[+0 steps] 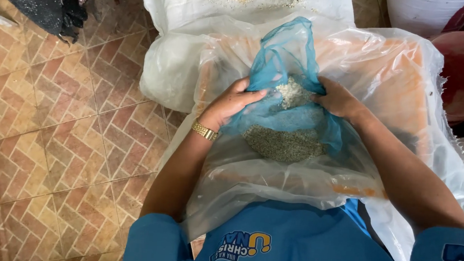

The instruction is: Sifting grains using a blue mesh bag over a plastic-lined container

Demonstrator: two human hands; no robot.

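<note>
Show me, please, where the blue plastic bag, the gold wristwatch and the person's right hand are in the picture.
blue plastic bag (288,46): head view, its upper gathered part.
gold wristwatch (205,131): head view, the band on the left wrist.
right hand (338,100): head view, back of the hand.

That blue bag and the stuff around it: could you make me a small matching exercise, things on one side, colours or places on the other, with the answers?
Things:
1. thin plastic bag
2. grain
3. wristwatch
4. floor tiles

Descriptions:
A. gold, on the left wrist
B. see-through blue, gripped by the left hand and right hand
C. reddish-brown brick pattern
D. pale greenish, heaped inside the bag

Pairs: 1-B, 2-D, 3-A, 4-C
</note>
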